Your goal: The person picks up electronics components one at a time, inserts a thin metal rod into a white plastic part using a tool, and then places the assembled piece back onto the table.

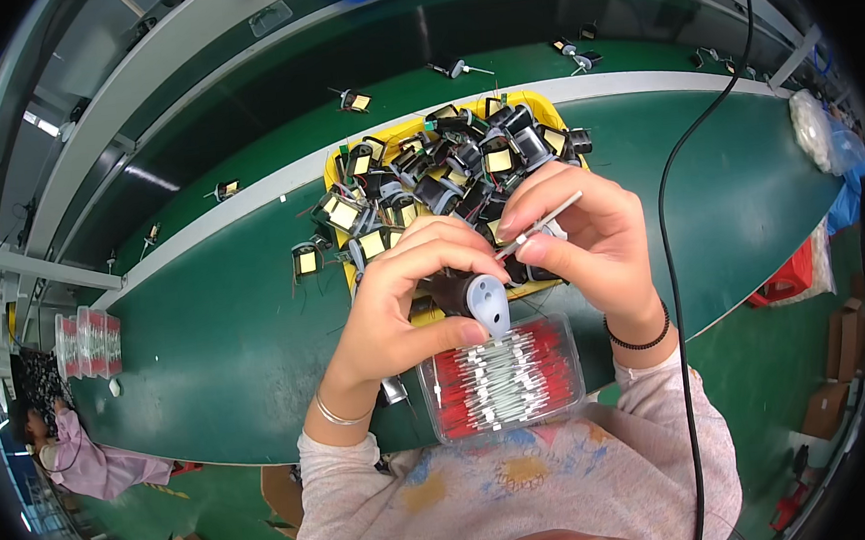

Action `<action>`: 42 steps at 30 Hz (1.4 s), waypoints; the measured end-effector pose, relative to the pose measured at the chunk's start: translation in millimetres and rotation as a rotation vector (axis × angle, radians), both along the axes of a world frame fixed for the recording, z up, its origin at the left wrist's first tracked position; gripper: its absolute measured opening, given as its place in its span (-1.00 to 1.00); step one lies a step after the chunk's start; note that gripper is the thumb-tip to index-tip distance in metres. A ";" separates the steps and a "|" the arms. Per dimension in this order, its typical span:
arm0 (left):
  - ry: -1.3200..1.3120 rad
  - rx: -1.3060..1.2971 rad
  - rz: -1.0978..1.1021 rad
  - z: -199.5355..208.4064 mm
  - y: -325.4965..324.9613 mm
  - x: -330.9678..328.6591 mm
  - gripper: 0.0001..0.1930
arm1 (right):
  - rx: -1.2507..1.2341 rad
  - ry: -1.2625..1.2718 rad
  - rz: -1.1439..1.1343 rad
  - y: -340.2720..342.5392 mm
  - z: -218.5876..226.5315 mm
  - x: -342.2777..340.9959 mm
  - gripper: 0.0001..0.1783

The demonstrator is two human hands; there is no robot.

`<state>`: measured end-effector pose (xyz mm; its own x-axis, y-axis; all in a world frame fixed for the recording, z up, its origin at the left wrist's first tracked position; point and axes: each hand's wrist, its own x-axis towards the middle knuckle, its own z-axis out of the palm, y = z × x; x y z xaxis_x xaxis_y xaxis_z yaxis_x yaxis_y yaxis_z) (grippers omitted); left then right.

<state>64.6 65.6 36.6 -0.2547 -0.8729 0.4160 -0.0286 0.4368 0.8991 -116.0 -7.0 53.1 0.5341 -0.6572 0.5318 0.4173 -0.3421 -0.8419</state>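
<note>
My left hand point(405, 302) is wrapped round a small motor-like part point(486, 301), dark-bodied with a pale grey round end cap that has dark holes. Between the thumb and fingers of my right hand point(586, 234) is a thin whitish rod point(554, 216) with a small white collar, tilted up to the right. The rod's lower end comes close to the held part; whether they touch I cannot tell. Under my hands stands a clear plastic box point(574, 401) of similar white rods with red ends. Behind them a yellow tray point(332, 167) is heaped with dark parts bearing pale yellow pads and wires.
A black cable point(668, 253) hangs down on the right. Several loose assemblies, one a motor with a rod point(457, 69), lie on the green strip beyond the white ledge. Clear boxes of rods point(89, 342) stand at the left. Plastic bags point(814, 133) sit at the right edge.
</note>
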 end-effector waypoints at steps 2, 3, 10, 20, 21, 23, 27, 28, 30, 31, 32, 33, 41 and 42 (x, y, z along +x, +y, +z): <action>0.039 0.004 -0.001 -0.5 0.6 -0.5 -0.63 | -0.264 0.128 -0.070 -4.8 2.2 -3.0 -0.86; 0.118 0.060 -0.025 -1.1 1.4 -0.6 -0.64 | -0.297 0.118 -0.127 -5.4 2.1 -4.0 -0.85; 0.358 0.144 -0.020 -7.3 4.1 -6.4 -0.60 | 0.032 -0.331 -0.362 12.0 6.4 -20.0 -0.82; 0.042 -0.376 0.325 -13.5 -0.6 -17.4 -0.56 | -0.415 0.085 -0.369 21.6 21.9 -21.1 -0.73; 0.051 -0.361 0.324 -12.9 -1.4 -18.1 -0.57 | -0.380 0.108 -0.359 21.5 22.9 -23.0 -0.73; 0.030 -0.364 0.318 -13.3 -1.6 -15.8 -0.57 | -0.354 0.106 -0.343 19.3 20.7 -22.7 -0.73; 0.030 -0.375 0.311 -14.0 -1.0 -14.2 -0.57 | -0.334 0.109 -0.328 18.9 20.5 -21.4 -0.73; 0.022 -0.372 0.311 -14.1 -0.1 -14.9 -0.57 | -0.326 0.105 -0.323 19.1 19.7 -22.1 -0.72; -0.002 -0.378 0.318 -14.2 1.5 -16.1 -0.56 | -0.313 0.096 -0.316 19.0 18.3 -23.7 -0.71; -0.001 -0.377 0.311 -13.4 1.4 -16.3 -0.56 | -0.324 0.084 -0.306 19.5 19.4 -23.8 -0.70; 0.007 -0.375 0.308 -12.0 1.2 -16.9 -0.56 | -0.328 0.078 -0.304 19.9 19.8 -23.7 -0.69; 0.014 -0.373 0.304 -11.1 1.1 -17.4 -0.57 | -0.333 0.072 -0.302 20.2 20.1 -23.8 -0.68; -0.034 -0.405 0.333 -9.3 4.5 -16.0 -0.58 | -0.492 0.116 -0.312 21.8 23.6 -24.8 -0.65; -0.037 -0.412 0.335 -9.7 3.8 -16.2 -0.58 | -0.516 0.131 -0.310 23.0 23.8 -25.6 -0.65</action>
<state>48.5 69.4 26.9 -0.0110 -0.6751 0.7376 -0.2559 0.7150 0.6506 -141.6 16.0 76.9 0.4416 -0.4678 0.7656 0.1371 -0.8081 -0.5729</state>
